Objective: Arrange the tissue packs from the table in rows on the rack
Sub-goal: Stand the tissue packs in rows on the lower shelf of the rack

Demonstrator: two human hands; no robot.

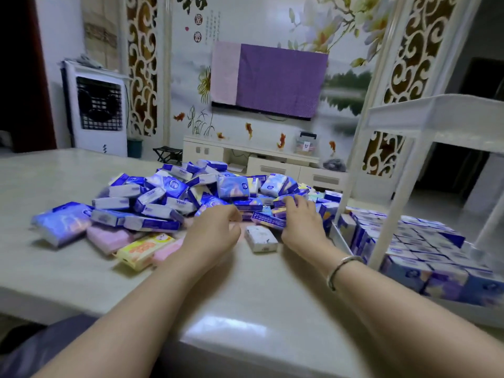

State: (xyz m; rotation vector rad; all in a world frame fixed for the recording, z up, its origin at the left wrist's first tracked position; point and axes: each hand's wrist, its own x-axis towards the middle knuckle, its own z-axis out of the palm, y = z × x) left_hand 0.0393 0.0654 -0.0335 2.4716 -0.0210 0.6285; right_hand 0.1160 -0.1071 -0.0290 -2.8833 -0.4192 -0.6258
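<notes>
Left hand [215,227]: fingers curled downward at the near edge of the heap, knuckles toward the viewer. The fingertips are hidden, so I cannot tell whether it grips a pack or only rests there.

Right hand [300,216]: fingers spread and fairly straight, lying flat over the blue packs at the heap's right side, pressing or touching rather than gripping. A silver bangle [341,268] sits on that wrist.

Between the two hands, a single white pack [261,238] lies alone on the table [245,309], touched by neither hand.

The heap of tissue packs [177,192] is mostly blue and white, piled loose across the middle of the table. At its near-left edge lie a pink pack [109,237] and a yellow pack [144,249], with a larger blue pack [64,222] farther left.

To the right stands the white rack [392,208]. Its lower shelf holds blue packs in rows [425,252], standing close together.

Beyond, a television under a purple cover [275,80] hangs on the wall.
</notes>
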